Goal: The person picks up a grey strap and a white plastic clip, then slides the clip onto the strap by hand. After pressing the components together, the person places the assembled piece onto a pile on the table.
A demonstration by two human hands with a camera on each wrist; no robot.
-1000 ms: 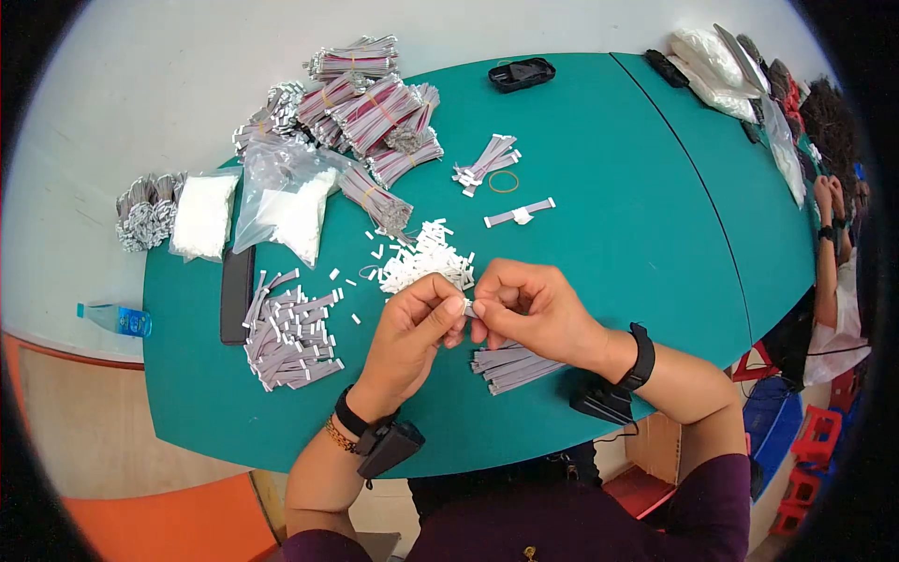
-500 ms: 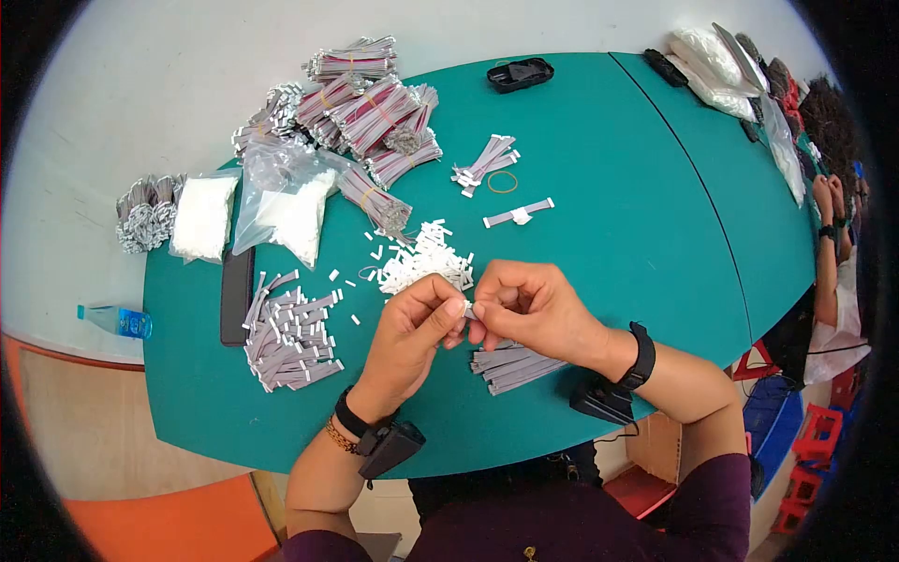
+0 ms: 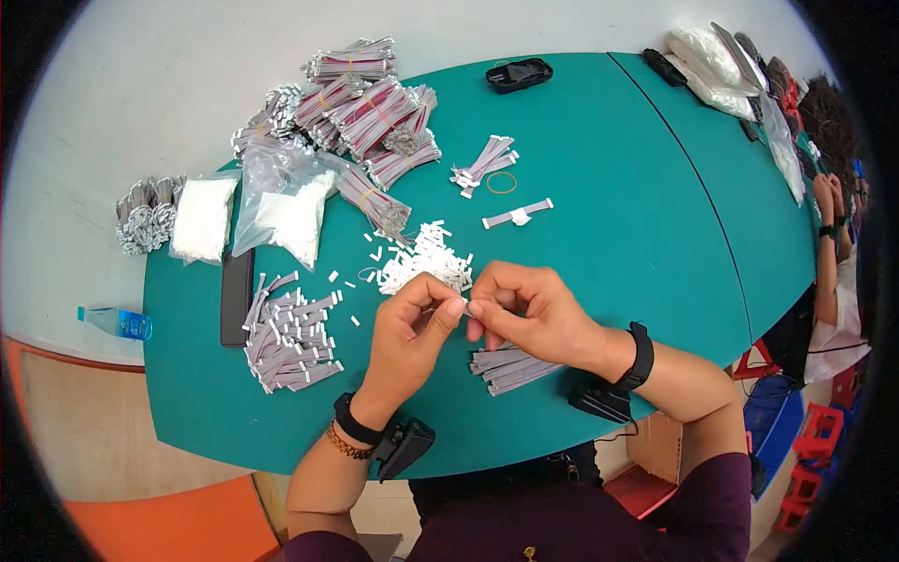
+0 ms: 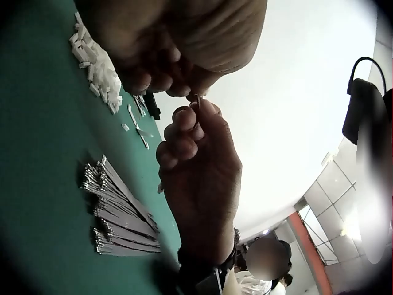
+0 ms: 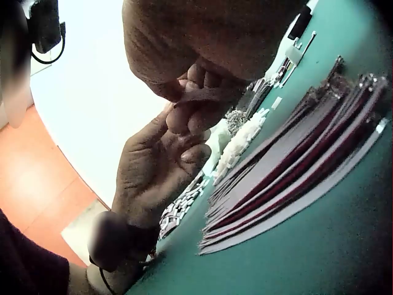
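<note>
**A:** Head camera first. What do the hands have?

**B:** The left hand (image 3: 412,323) and right hand (image 3: 529,314) meet fingertip to fingertip just on the person's side of the heap of white bits (image 3: 426,262). Both pinch a single strip (image 3: 466,304) between thumb and forefinger, and only its pale end shows. It is held up off the green table (image 3: 609,140).

**A:** And around the heap?

**B:** A stack of strips (image 3: 510,365) lies nearer the person than the heap, under the right hand. A loose pile (image 3: 290,332) sits left of the heap, with a dark phone (image 3: 237,295) further left. Behind the heap are clear bags (image 3: 281,201) and banded bundles (image 3: 370,108). A rubber band (image 3: 503,182) lies behind the heap, to its right.

**A:** Left wrist camera?

**B:** The left hand (image 4: 178,37) is on top and the right hand (image 4: 199,178) below, with the tips of both closed on the single strip (image 4: 195,97). The heap (image 4: 95,61) is off to the left. The stack (image 4: 120,212) lies below it on the table.

**A:** Right wrist camera?

**B:** The right hand (image 5: 209,43) has its fingers curled round the single strip (image 5: 206,95). The left hand (image 5: 156,166) comes up from below, its thumb against the same strip. The stack (image 5: 295,166) lies on the table to the right, with the heap (image 5: 239,147) beyond it
</note>
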